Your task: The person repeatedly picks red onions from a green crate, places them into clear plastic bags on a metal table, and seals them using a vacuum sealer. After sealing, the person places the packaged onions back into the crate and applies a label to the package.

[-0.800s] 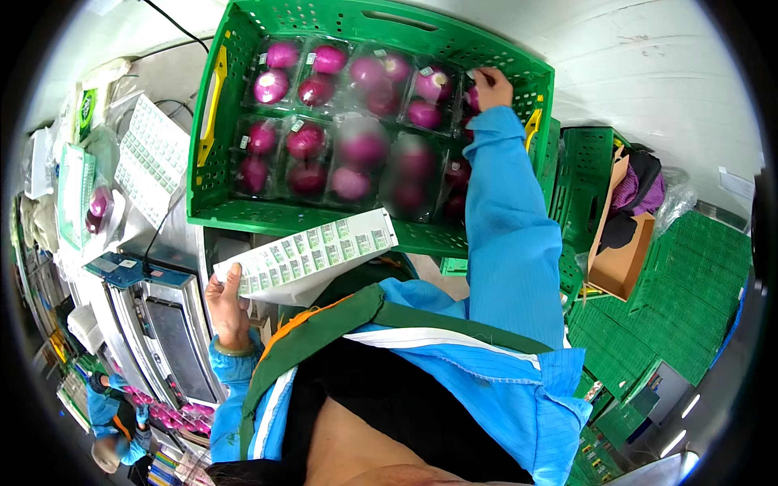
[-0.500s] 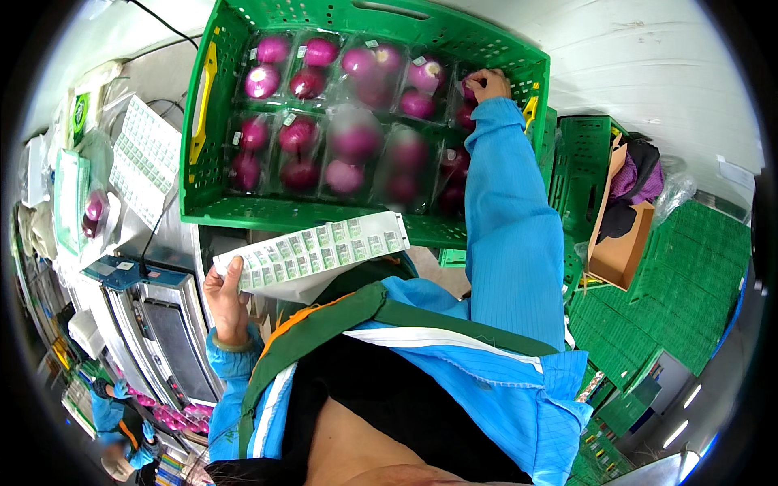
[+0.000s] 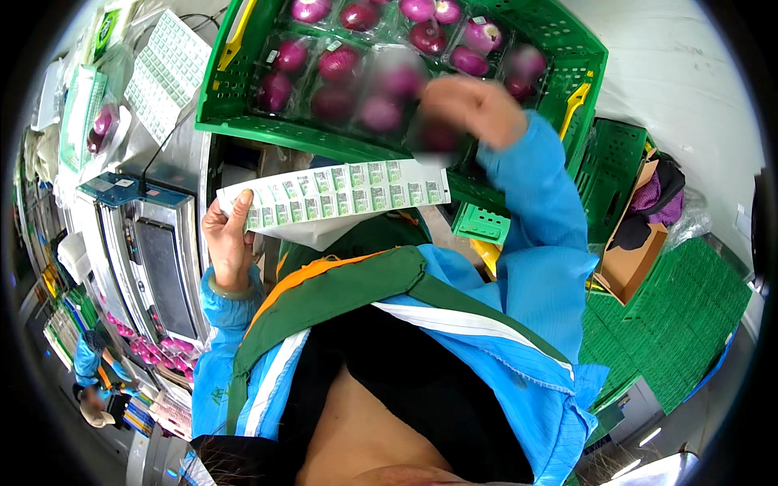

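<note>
My left hand [image 3: 231, 243] pinches the left end of a white sheet of small green printed stickers [image 3: 324, 190], thumb on top. The sheet stretches rightward in front of a green plastic crate [image 3: 300, 142]. Inside the crate lie clear-wrapped packs of purple-red onions [image 3: 339, 65], and several packs carry a small white label. Over the near right part of the crate, my right hand [image 3: 478, 109] is smeared by motion. It is close above a blurred onion pack [image 3: 438, 134]; whether its fingers hold anything cannot be made out.
On the left are a metal scale-like machine [image 3: 166, 267], another sticker sheet [image 3: 168, 77] and a bagged onion pack [image 3: 99, 130]. At right, a cardboard box [image 3: 636, 263] holds dark cloth beside stacked green crates [image 3: 656, 324]. Another person [image 3: 97, 364] works at the far lower left.
My right hand has left the pack in the crate's far right corner and come nearer and leftward, over the near row. The crate now appears higher in view. The left hand keeps the sticker sheet.
</note>
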`<state>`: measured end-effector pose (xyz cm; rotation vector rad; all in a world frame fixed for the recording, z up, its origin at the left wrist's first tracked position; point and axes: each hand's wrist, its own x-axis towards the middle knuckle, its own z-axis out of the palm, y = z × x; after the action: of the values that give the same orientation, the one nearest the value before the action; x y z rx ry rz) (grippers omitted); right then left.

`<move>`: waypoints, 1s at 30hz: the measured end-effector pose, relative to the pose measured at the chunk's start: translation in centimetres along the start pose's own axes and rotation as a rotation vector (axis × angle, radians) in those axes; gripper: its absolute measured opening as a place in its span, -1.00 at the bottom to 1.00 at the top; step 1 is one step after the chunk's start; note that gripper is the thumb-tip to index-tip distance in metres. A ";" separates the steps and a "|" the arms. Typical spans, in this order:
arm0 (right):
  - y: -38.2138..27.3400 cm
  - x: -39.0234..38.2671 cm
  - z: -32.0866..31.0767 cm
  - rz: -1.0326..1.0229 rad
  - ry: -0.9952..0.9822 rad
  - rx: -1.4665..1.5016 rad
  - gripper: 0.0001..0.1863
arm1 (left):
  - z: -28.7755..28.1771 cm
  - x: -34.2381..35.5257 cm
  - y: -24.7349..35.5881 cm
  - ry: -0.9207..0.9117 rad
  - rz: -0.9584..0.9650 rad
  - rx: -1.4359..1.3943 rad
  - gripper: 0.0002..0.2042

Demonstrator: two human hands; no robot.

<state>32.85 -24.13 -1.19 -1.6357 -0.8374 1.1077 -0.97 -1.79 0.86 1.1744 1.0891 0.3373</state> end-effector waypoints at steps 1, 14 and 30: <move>-1.5 -1.2 1.9 -0.015 -0.136 -0.066 -0.63 | 0.1 0.1 0.1 -0.003 0.007 -0.005 -0.87; -0.4 -7.9 8.9 -0.311 0.324 0.064 -0.81 | -4.8 1.0 -3.0 0.048 -0.029 0.008 -0.89; 20.5 -4.6 -6.1 0.247 0.432 -0.987 -0.74 | -24.4 17.5 5.9 0.592 0.801 0.191 -0.67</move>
<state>37.46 -36.53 -18.59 -2.7257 -0.9643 0.4228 -10.74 27.00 -2.38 1.7164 1.1142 1.2865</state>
